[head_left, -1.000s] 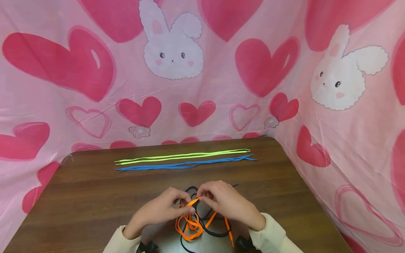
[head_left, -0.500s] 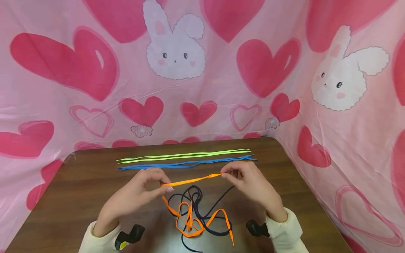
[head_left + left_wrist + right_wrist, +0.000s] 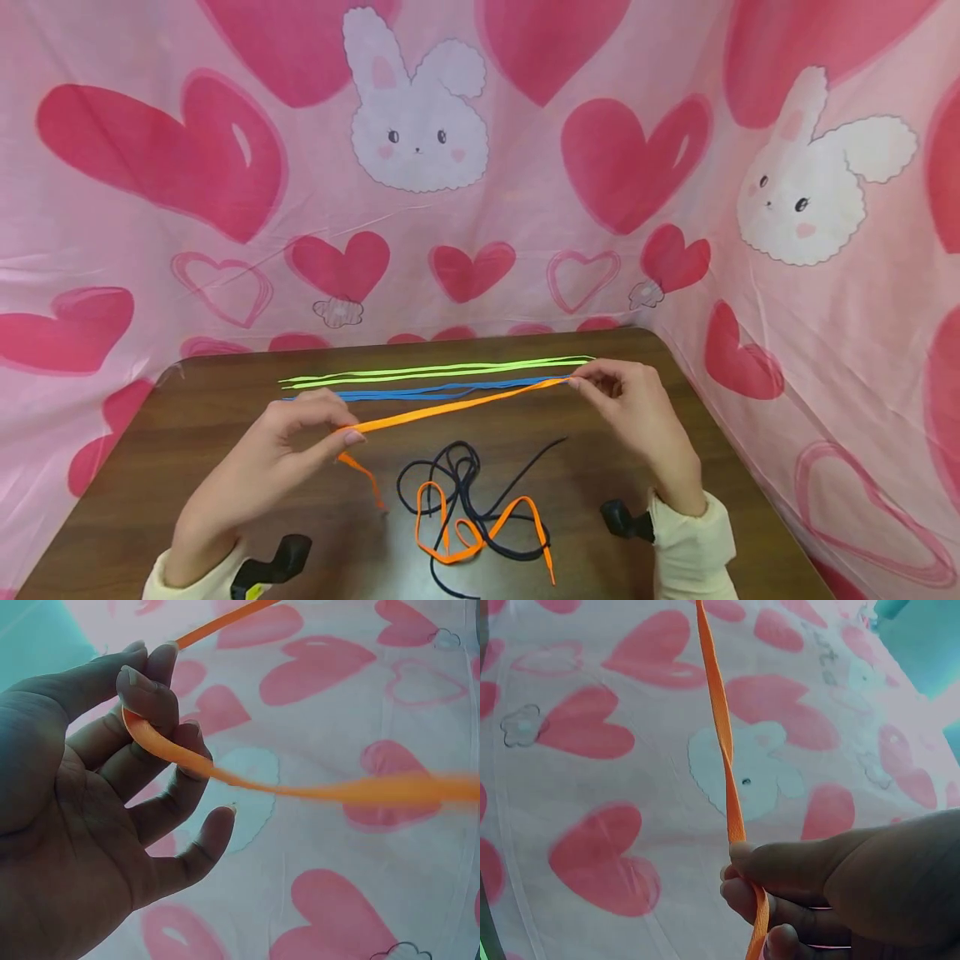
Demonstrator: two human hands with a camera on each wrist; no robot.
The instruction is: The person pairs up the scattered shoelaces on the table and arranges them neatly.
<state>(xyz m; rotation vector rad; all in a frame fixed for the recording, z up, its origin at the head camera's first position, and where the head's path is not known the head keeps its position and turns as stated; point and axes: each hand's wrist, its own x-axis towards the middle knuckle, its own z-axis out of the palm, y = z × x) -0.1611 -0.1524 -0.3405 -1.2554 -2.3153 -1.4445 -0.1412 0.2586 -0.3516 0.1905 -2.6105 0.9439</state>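
An orange flat shoelace (image 3: 450, 407) is stretched above the table, rising slightly from left to right. My left hand (image 3: 273, 454) pinches it between thumb and fingertips, and a loose tail of it hangs below. Up close in the left wrist view, the lace (image 3: 154, 742) bends round a fingertip while the other fingers are loosely curled. My right hand (image 3: 641, 412) pinches the lace near the blue laces' right end. Thumb and forefinger grip the lace (image 3: 718, 697) in the right wrist view, with a short tail below them.
A dark navy cord (image 3: 465, 479) lies tangled with more orange lace (image 3: 427, 546) on the brown table (image 3: 187, 417). Behind, yellow-green laces (image 3: 420, 372) and blue laces (image 3: 405, 395) lie in straight rows. Pink heart-print cloth (image 3: 525, 208) walls the table's back and right sides.
Both hands have moved apart and upward from the tangle, drawing the orange shoelace out between them. Its left tail has come away from the pile.
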